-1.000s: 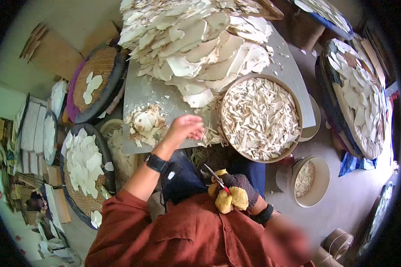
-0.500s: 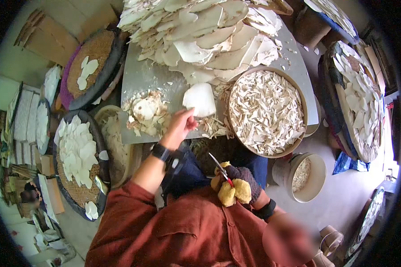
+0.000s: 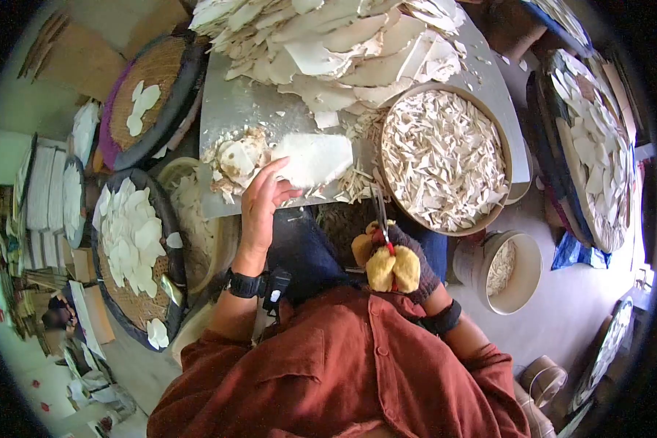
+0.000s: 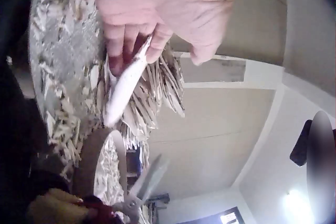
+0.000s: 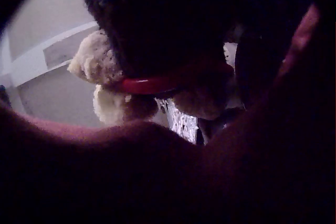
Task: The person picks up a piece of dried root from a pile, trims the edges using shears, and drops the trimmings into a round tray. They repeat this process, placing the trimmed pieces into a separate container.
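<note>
My bare left hand (image 3: pixel 259 212) is at the table's near edge, holding a broad, thin white slice (image 3: pixel 317 160) by its left end. In the left wrist view the slice (image 4: pixel 125 90) shows edge-on between the fingers, with the thumb held apart. My right hand (image 3: pixel 415 266) wears a dark glove with yellow padded fingertips and grips red-handled scissors (image 3: pixel 381 212), blades pointing toward the table. The left wrist view shows the scissor blades (image 4: pixel 149 182) spread apart. The right wrist view is mostly dark, with a red handle (image 5: pixel 149 86) beside the pale pads.
A tall heap of slices (image 3: pixel 328 51) covers the table's far side. A round tray of white scraps (image 3: pixel 445 160) stands at the right; a pile of brownish pieces (image 3: pixel 235 160) lies left. Below right is a bucket (image 3: pixel 522 274). Round woven trays with slices (image 3: pixel 135 241) surround the table.
My left hand was without a slice at first, then took hold of one and turned it to extend rightward. The scissors have come up from my lap toward the table edge.
</note>
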A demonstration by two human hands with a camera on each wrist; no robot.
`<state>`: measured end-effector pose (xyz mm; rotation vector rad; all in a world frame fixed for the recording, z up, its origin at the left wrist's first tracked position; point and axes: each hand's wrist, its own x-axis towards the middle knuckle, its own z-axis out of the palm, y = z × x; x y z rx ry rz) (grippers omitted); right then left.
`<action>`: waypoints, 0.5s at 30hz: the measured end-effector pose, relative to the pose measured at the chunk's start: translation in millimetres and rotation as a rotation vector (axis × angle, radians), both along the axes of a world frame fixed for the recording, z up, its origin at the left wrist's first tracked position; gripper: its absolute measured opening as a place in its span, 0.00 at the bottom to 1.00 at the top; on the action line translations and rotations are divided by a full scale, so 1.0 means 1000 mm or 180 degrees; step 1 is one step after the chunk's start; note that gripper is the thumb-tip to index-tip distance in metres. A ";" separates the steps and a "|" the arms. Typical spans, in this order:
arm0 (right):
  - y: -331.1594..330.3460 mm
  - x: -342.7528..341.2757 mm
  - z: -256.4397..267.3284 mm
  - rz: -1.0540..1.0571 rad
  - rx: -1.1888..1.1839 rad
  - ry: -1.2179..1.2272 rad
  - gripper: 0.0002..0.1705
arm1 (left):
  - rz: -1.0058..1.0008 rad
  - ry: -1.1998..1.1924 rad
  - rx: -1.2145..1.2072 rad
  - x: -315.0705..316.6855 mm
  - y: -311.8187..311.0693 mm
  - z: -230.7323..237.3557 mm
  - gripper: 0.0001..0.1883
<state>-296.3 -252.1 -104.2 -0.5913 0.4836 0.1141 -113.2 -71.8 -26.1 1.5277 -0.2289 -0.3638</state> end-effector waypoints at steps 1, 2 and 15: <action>-0.005 -0.003 -0.018 -0.0120 0.1253 0.0082 0.16 | 0.0003 0.0033 0.0109 0.001 0.003 -0.006 0.12; -0.009 -0.008 -0.050 -0.0250 0.2500 0.0153 0.15 | 0.0003 0.0069 0.0213 -0.001 0.002 -0.010 0.11; -0.005 0.006 -0.016 0.0084 -0.4191 -0.1625 0.13 | 0.0308 0.0959 -0.1073 -0.037 -0.057 -0.028 0.26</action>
